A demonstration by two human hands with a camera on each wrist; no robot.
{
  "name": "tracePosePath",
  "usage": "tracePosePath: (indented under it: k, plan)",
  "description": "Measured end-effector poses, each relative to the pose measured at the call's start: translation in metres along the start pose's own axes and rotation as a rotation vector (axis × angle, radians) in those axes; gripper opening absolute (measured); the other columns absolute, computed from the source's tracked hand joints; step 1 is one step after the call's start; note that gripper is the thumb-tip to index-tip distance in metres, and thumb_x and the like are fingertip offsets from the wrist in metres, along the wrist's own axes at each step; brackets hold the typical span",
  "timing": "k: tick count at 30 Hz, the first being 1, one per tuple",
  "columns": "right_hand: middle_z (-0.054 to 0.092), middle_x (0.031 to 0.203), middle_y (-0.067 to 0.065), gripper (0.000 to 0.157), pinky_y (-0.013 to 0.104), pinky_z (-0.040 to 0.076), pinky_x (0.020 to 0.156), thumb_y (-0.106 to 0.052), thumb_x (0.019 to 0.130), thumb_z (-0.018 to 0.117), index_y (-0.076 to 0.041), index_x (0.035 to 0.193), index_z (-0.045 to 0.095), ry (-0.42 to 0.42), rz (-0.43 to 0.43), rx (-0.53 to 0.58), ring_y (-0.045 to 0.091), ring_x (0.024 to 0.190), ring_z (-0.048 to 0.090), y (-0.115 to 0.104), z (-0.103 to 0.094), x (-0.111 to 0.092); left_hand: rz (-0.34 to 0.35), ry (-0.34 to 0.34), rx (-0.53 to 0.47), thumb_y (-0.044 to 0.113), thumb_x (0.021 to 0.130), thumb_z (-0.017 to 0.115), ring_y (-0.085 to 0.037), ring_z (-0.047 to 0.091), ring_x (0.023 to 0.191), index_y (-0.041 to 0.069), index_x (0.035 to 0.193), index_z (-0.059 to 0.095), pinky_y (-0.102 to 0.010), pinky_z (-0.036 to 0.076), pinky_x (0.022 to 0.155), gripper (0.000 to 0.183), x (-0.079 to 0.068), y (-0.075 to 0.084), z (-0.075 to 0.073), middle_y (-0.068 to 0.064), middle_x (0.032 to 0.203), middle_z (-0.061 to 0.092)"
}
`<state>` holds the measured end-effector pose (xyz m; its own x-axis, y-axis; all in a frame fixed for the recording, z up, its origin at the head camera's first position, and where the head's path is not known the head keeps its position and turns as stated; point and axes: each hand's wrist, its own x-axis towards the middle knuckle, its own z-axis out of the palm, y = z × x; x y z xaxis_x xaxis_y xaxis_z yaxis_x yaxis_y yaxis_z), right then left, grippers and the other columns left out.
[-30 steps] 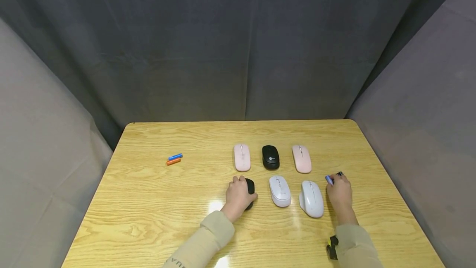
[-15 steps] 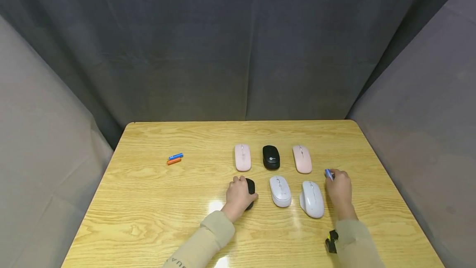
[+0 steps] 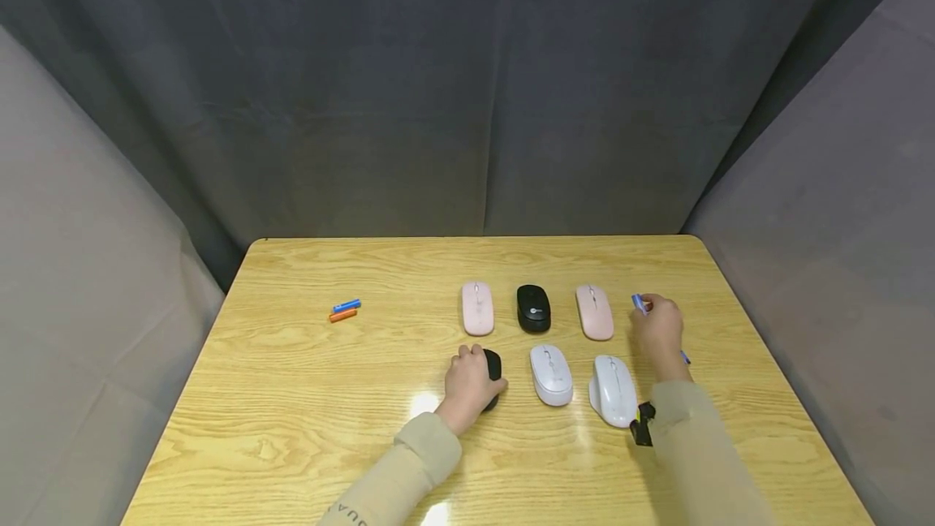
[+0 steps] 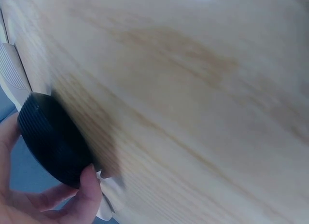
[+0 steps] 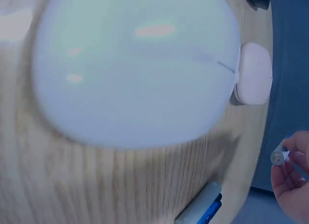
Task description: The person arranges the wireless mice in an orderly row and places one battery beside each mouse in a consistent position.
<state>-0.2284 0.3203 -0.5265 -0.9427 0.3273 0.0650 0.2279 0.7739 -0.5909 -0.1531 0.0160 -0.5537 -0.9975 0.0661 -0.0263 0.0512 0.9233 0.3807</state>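
My left hand [image 3: 470, 384] grips a black mouse [image 3: 493, 363] at the table's middle, with fingers and thumb on its sides. In the left wrist view, the ribbed side of this mouse [image 4: 53, 139] faces the camera. Beyond the white mice, my right hand [image 3: 660, 329] pinches a short blue-and-white battery [image 3: 639, 303], just right of the far-right pink mouse [image 3: 595, 313]. The battery's ringed end [image 5: 277, 159] shows in the right wrist view. Below it in that view lie a grey cylinder [image 5: 200, 203] and a blue-and-black one [image 5: 212, 212], partly cut off.
A white mouse [image 3: 551, 376] and a larger white mouse [image 3: 614, 392] stand right of my left hand. Behind them are a pink mouse [image 3: 478, 309] and a black mouse [image 3: 533, 309]. A blue cylinder [image 3: 346, 306] and an orange cylinder [image 3: 342, 316] lie far left. Grey curtains [image 3: 365, 104] surround the table.
My right hand has moved away from the person, toward the table's back edge, with the battery between its fingers. The left hand stays on the black mouse.
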Motion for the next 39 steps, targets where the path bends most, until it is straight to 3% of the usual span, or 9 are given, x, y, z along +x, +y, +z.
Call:
tracePosePath:
  k: [16, 30, 39]
  plan:
    - [0.059, 0.093, 0.026, 0.033, 0.032, 0.044, 0.061, -0.011, 0.087, 0.056, 0.012, 0.110, 0.058, -0.068, 0.023, 0.049, 0.031, 0.078, 0.056, 0.005, 0.025, 0.016, -0.012, -0.005, 0.001, 0.043, 0.068, 0.077, -0.031, 0.059, 0.081, -0.007, 0.108, 0.055, -0.036, 0.051, 0.059, 0.068, -0.001, -0.001, -0.001, -0.018, 0.091, 0.054]
    - [0.060, 0.102, 0.026, 0.030, 0.019, 0.040, 0.060, -0.012, 0.085, 0.059, 0.012, 0.104, 0.062, -0.126, 0.170, 0.189, 0.029, 0.086, 0.058, 0.020, 0.037, 0.017, -0.010, -0.016, 0.001, 0.043, 0.069, 0.076, -0.030, 0.059, 0.080, -0.008, 0.108, 0.054, -0.036, 0.051, 0.059, 0.068, -0.002, 0.001, -0.001, -0.018, 0.090, 0.054]
    - [0.057, 0.112, 0.025, 0.033, 0.028, 0.046, 0.071, -0.013, 0.088, 0.056, 0.008, 0.113, 0.058, -0.186, 0.249, 0.248, 0.031, 0.097, 0.056, 0.023, 0.043, 0.020, -0.004, -0.012, -0.005, 0.042, 0.069, 0.076, -0.031, 0.059, 0.080, -0.008, 0.108, 0.055, -0.036, 0.051, 0.060, 0.068, -0.001, 0.001, -0.001, -0.018, 0.090, 0.054]
